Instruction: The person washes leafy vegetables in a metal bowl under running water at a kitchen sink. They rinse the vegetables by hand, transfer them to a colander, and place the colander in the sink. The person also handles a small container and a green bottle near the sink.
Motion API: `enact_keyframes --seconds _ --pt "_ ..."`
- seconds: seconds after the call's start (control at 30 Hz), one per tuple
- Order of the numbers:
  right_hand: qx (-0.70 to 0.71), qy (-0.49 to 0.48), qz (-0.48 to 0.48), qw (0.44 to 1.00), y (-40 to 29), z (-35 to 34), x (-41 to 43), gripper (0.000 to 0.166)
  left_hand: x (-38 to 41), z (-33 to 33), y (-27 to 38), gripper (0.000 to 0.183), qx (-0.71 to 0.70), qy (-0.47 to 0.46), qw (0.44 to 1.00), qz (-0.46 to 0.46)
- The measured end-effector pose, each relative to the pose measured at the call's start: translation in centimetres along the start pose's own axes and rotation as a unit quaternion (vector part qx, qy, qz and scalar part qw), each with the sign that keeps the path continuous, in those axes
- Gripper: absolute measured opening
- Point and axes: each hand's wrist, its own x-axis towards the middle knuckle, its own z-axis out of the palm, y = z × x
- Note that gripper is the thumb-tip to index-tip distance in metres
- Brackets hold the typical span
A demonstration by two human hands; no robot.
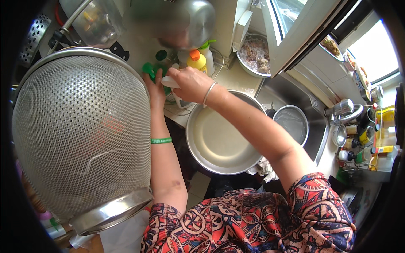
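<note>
At the back of the counter, my right hand [192, 83] is closed around a white plastic piece [171, 82], perhaps a handle or sprayer head. Close beside it, my left hand [155, 90] reaches up to a green plastic top [148, 68]; whether its fingers grip this is unclear. A white bottle [183, 102] stands under my right hand. Just behind are a yellow bottle with an orange cap [197, 60] and a white bottle with a green pump [208, 57]. Below my right forearm sits a wide metal basin [221, 134] of cloudy liquid.
A large metal mesh strainer [82, 126] looms at the left, very near the camera. The sink [284, 87] holds a small metal bowl [291, 123] of liquid. Meat-like pieces soak in another bowl [253, 75] by the open window [294, 34]. Bottles crowd a rack [360, 164] at right.
</note>
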Motion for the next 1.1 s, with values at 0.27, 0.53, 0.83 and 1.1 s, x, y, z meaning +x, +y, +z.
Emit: enact_keyframes --seconds 0.27,0.53,0.83,1.1 --pt "0.014 -0.022 0.021 0.999 -0.4 -2.0 -0.3 0.055 1.5 -1.9 0.3 0.061 0.034 -0.120 0.989 -0.082" --pt "0.182 0.162 0.135 0.960 2.0 -5.7 -13.4 0.049 0.3 -0.8 -0.2 0.057 0.032 -0.034 0.998 0.043" --pt "0.014 0.228 0.285 0.931 -1.1 -1.9 -40.7 0.054 -4.1 -5.8 -3.8 0.050 -0.034 0.040 0.998 -0.030" --pt "0.052 0.325 0.539 0.775 -3.7 -4.9 -54.8 0.035 -27.3 1.9 12.1 0.041 0.078 0.000 0.955 0.286"
